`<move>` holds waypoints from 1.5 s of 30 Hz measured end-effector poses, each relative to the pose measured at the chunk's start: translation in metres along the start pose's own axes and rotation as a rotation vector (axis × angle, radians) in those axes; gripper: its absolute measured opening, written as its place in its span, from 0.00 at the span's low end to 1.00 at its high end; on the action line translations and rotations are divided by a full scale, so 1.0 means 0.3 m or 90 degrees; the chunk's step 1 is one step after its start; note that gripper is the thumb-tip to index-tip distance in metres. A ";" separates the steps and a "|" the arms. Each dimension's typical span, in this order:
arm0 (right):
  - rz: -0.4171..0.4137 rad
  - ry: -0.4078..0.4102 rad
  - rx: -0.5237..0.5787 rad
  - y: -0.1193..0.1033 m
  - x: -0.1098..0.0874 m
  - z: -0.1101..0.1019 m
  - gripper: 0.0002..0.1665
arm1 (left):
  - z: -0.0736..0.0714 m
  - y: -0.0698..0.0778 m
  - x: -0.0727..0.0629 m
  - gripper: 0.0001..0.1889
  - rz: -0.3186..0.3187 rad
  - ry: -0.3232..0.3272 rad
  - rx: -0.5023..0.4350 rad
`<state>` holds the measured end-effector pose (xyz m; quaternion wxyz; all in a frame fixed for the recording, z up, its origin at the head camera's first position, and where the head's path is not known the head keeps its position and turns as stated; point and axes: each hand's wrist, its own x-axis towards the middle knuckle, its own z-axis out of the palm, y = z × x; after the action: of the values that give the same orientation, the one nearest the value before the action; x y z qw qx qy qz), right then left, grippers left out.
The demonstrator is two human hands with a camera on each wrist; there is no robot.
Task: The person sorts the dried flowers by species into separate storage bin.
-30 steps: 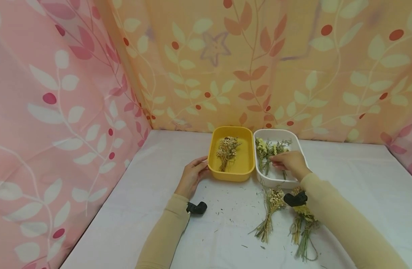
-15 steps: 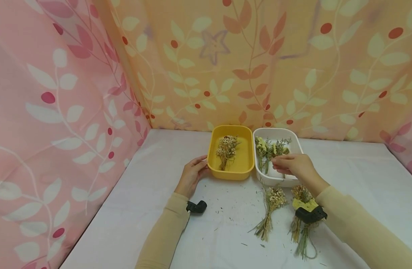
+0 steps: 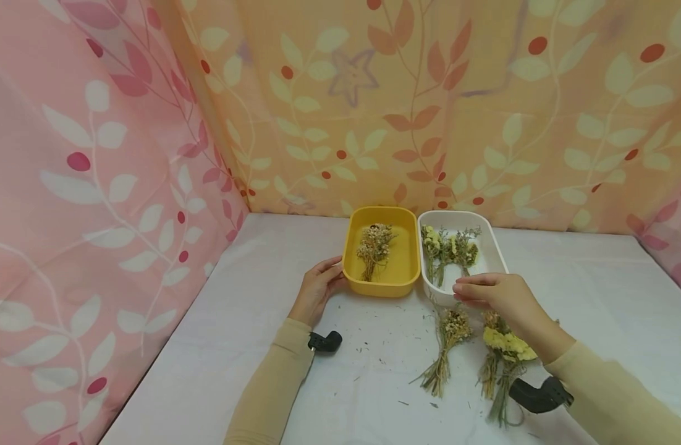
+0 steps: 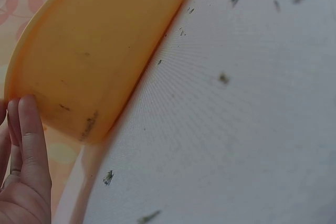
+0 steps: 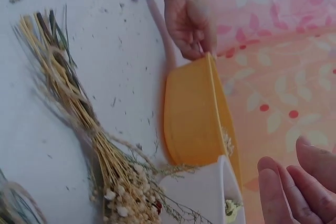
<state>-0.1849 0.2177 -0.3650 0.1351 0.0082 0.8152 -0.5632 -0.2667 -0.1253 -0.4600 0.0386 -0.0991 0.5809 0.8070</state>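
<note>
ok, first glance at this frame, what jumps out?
The yellow tub and white tub sit side by side at the back of the table, each holding dried flowers. The left hand touches the yellow tub's near-left corner; the right hand hovers empty over the white tub's near rim. Loose dried bunches lie on the table in front of the white tub.

Yellow tub [image 3: 381, 286], white tub [image 3: 499, 250] beside it, white counter [image 3: 251, 334], pink and peach leaf-patterned curtains [image 3: 96, 185], beige sleeves [image 3: 274, 383]

Smooth plastic yellow tub [image 3: 382, 284], matt tablecloth [image 3: 251, 346]
</note>
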 end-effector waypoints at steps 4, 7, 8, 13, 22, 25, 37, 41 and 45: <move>0.021 -0.005 -0.010 0.010 -0.034 0.012 0.35 | 0.000 -0.002 0.000 0.17 0.002 -0.006 0.004; 0.031 -0.009 -0.004 0.021 -0.054 0.027 0.34 | -0.002 -0.003 -0.001 0.17 0.002 -0.007 0.002; 0.032 -0.011 0.000 0.026 -0.061 0.031 0.33 | -0.002 -0.002 -0.002 0.17 0.001 -0.007 0.001; 0.036 -0.022 0.018 0.055 -0.092 0.052 0.31 | -0.002 0.000 -0.003 0.17 0.001 -0.012 0.004; 0.060 -0.026 0.054 0.100 -0.134 0.078 0.29 | -0.005 -0.002 -0.002 0.17 0.003 -0.013 0.002; 0.059 -0.037 0.088 0.123 -0.140 0.081 0.28 | -0.005 -0.002 -0.003 0.17 0.006 -0.015 -0.001; 0.111 -0.020 0.111 0.191 -0.161 0.111 0.21 | -0.003 0.003 -0.004 0.17 -0.006 -0.011 -0.003; 0.119 -0.038 0.117 0.215 -0.167 0.117 0.23 | -0.003 0.002 -0.003 0.17 -0.004 -0.011 -0.001; 0.113 -0.070 0.146 0.240 -0.166 0.120 0.25 | -0.003 0.002 -0.003 0.17 -0.002 -0.010 0.003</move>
<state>-0.1173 0.2177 -0.4313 0.2267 0.0648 0.7329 -0.6382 -0.2659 -0.1264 -0.4597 0.0443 -0.0934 0.5823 0.8064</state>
